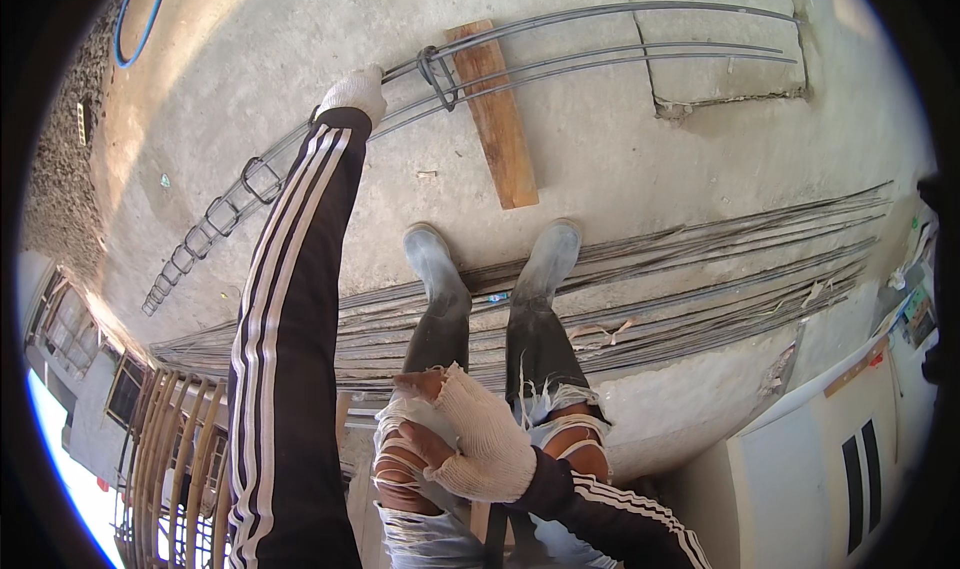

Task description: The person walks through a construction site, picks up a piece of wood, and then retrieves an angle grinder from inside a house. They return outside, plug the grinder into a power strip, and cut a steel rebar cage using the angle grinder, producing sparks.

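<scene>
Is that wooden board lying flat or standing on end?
Lying flat: the wooden board shows its long, broad face against the concrete floor, with steel rods crossing above it.

White-striped black sleeves [305,369] go with pale knit gloves [490,439], ripped jeans [420,539] and dusty boots [432,262].

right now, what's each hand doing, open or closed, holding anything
Left hand: closed on the steel bars.
Right hand: open, thumb and fingers apart, nothing seen in it.
</scene>
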